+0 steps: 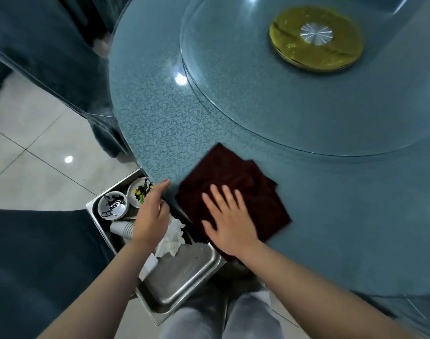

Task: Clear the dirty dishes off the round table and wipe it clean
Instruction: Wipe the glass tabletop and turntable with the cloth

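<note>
Closest to us the steel tray holds the dirty bowls, tucked under the table's rim; our left hand hovers there, fingers relaxed, holding nothing; our right hand presses flat, fingers spread, on the maroon cloth near the round table edge; we'd sweep crumbs trayward, then outward; plenty of room before the glass turntable.

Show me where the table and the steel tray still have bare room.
Table: bare between its left edge and the glass turntable, and right of the dark red cloth under the right hand. Steel tray: near half bare; far half crowded with bowl, plate, paper cups, crumpled napkins, below the left hand.
</note>
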Tool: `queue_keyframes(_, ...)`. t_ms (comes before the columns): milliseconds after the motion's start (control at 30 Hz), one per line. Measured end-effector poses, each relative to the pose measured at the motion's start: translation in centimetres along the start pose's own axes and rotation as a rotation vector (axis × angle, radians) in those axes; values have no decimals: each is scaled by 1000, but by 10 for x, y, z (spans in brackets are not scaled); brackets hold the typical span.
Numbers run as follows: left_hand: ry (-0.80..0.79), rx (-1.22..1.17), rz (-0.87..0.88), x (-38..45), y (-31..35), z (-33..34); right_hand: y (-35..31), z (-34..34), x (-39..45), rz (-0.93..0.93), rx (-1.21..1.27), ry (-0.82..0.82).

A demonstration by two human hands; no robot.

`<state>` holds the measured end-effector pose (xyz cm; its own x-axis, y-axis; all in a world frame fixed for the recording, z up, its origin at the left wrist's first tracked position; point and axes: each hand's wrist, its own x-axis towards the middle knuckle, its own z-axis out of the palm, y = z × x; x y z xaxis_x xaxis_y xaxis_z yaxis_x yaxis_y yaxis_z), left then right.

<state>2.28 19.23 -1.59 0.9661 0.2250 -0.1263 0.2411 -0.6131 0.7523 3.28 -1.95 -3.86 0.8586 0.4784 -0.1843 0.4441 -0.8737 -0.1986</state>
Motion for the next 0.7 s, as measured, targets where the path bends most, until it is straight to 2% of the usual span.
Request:
queue_keyframes(100, 108, -74, -84, -6, -1, -15, -28, -1, 30, -3, -5, -14)
queue_keyframes(233, 35, -80, -96, -15, -17, -25, 4, 1, -17, -11, -51, -2)
queue_keyframes(367, -20, -71, -133, -33, -23, -25, 66, 6, -112, 165, -82, -6)
queue_keyframes(467, -67, -29, -77, -39, -29, -20, 104, 6, -163, 438, -49, -27)
queue_keyframes(533, -94, 19, -45, -37, -32, -19, 115, 6, -168, 531, -42, -45)
queue_keyframes(700, -160, 127, -6, -25, -30, -18, 110, -2, -114, 556, -38, 3)
